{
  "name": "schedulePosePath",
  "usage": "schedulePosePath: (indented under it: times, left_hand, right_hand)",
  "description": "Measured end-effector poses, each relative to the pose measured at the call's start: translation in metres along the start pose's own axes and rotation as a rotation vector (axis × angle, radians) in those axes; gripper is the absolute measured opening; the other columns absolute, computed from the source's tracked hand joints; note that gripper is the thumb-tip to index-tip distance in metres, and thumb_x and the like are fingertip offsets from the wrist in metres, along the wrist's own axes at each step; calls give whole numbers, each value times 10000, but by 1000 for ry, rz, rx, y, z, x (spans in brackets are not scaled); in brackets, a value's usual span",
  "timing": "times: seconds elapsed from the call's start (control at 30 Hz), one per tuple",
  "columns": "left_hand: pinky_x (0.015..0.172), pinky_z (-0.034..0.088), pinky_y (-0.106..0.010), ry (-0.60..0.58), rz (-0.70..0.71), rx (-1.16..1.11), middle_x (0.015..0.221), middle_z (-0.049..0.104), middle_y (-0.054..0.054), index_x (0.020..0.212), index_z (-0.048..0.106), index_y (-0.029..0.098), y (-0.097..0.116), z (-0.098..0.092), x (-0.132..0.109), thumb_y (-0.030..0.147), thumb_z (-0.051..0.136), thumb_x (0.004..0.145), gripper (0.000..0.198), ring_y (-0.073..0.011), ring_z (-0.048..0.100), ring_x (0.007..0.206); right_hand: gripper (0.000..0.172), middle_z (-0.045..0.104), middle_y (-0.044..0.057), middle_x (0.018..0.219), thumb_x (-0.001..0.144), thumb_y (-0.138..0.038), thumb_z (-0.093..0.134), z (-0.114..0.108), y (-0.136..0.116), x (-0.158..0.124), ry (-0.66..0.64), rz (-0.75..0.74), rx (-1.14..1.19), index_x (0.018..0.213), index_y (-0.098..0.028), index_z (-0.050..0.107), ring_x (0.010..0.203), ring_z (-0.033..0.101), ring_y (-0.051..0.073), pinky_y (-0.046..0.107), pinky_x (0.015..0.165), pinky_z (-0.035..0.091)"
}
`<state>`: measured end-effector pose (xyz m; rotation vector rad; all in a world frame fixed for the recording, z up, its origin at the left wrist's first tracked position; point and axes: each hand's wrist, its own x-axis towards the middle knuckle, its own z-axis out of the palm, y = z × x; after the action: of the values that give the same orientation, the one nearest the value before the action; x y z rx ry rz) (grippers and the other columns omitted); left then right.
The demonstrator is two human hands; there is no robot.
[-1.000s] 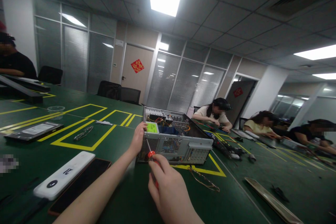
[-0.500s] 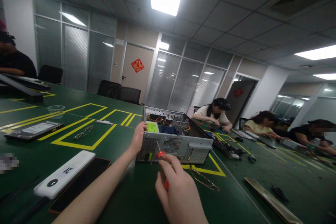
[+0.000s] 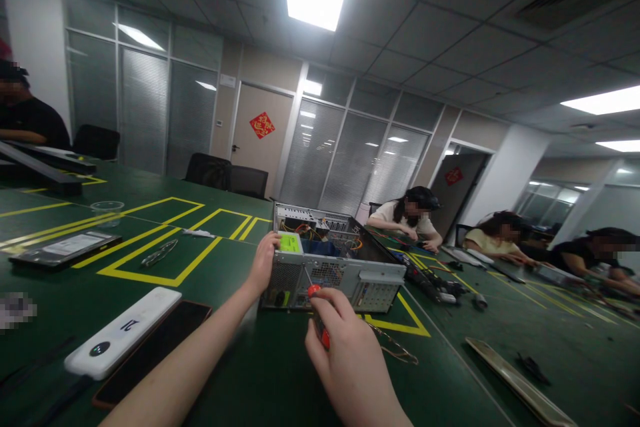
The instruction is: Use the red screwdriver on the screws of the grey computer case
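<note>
An open grey computer case (image 3: 334,275) lies on the green table (image 3: 240,360), its rear panel facing me. My left hand (image 3: 263,263) grips the case's near left top corner, next to a green label. My right hand (image 3: 345,355) is closed around a red-handled screwdriver (image 3: 315,303), whose shaft points at the rear panel's middle. Coloured wires show inside the case.
A white power bank (image 3: 123,332) and a dark phone (image 3: 155,347) lie at near left. A metal side panel (image 3: 517,380) and loose cables (image 3: 390,341) lie to the right. Yellow tape marks the table. Other people work at the far right and far left.
My right hand and the screwdriver have shifted to the right along the case's rear panel. My left hand has stayed on the corner.
</note>
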<state>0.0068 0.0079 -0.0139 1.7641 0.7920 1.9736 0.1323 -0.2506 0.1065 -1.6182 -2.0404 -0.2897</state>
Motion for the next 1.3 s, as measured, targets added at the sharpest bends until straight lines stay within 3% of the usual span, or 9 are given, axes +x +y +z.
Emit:
schedulePosePath:
  times: [0.93,1.3]
  left_hand:
    - [1182,383,-476,-15,-29,16,1189,681,-100,903,626,232,4,0,0,583,256,996,519,-259,540,1324]
    - [1179,388,-493,-7,-10,15,1190,683,-110,917,630,225,0,-1,-1,585,251,999,530,-266,545,1319]
  right_hand:
    - [291,689,122,1260,884,-92,536,0,2,2,-13,-2,-15,1109,-170,703,855,744,205,323,770,616]
    - [260,685,122,1210,901,-108,533,-9,16,9,18,23,146,1108,-159,683,983,722,226,376,897,594]
